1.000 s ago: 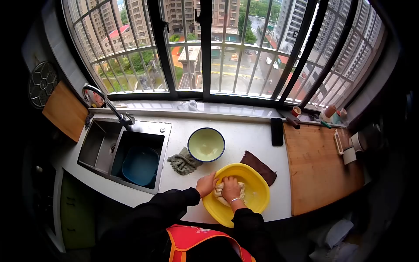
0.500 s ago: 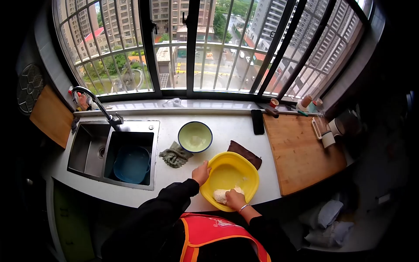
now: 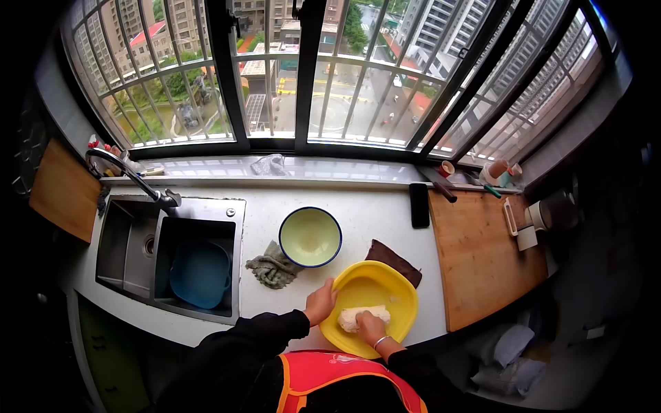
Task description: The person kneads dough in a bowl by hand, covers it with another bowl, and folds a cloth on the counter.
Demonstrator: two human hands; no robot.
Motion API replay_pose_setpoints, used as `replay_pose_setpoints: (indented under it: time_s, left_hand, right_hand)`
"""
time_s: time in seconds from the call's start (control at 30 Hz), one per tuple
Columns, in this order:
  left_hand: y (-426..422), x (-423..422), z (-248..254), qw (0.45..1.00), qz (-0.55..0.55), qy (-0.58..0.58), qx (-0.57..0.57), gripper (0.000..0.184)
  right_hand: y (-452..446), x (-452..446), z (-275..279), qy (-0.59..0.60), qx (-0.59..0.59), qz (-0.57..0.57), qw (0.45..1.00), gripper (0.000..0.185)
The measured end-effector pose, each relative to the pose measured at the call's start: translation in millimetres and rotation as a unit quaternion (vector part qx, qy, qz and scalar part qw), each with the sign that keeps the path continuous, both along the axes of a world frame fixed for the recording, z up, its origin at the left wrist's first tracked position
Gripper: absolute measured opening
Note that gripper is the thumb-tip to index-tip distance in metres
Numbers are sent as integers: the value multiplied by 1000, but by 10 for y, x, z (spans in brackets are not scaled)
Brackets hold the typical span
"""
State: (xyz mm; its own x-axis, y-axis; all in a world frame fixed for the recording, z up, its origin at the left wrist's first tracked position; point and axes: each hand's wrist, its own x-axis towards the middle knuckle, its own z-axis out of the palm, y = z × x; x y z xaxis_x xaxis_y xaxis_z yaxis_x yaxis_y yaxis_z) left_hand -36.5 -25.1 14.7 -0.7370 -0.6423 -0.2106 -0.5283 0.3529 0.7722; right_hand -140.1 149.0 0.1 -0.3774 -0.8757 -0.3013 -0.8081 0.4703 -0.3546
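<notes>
A yellow plastic basin (image 3: 406, 292) stands near the counter's front edge. My left hand (image 3: 321, 303) is closed on its left rim, the thumb lying over the edge. Inside the basin rests a pale lump of dough (image 3: 350, 318), shaped like a thick roll. My right hand (image 3: 372, 328) reaches in from the front with its fingers curled into the dough. Just behind the basin sits a pale green bowl with a blue rim (image 3: 310, 237). A brown cloth (image 3: 396, 263) lies behind the basin's right side, partly covered by it.
A grey-green rag (image 3: 274, 267) lies left of the bowl. Further left, a double sink (image 3: 231, 261) holds a blue basin (image 3: 200, 274). On the right are a black phone (image 3: 418, 205), a wooden board (image 3: 489, 255) and a knife (image 3: 441, 184) by the sill.
My right hand has shifted over the dough, which now shows as a longer roll. My left hand stays on the basin's rim. The camera view has shifted slightly.
</notes>
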Motion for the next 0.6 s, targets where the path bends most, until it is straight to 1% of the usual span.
replay_pose_setpoints:
  time_s: [0.13,0.27,0.37,0.47,0.6]
  left_hand:
    - [-20,-13,9,1000,-13,0,26,25]
    - [-14,-12,-30,999,-10,3,36,26]
    - [-19,-28,9,999,-3,-21,42,27]
    - [-14,-22,3,999,4,-20,36,28]
    - [1,-29,-32,999,10,-14,28,27]
  right_hand:
    - [-180,-129,15,-14,2,29,999,4]
    - [-363,-209,-56,-6,-6,23,1000,4]
    - [-482,-275,-84,-3,-11,11,1000,6]
    - [-541,-308,-144,4,-42,19,999,8]
    - [-573,-337,-203,34,-123,18,992,11]
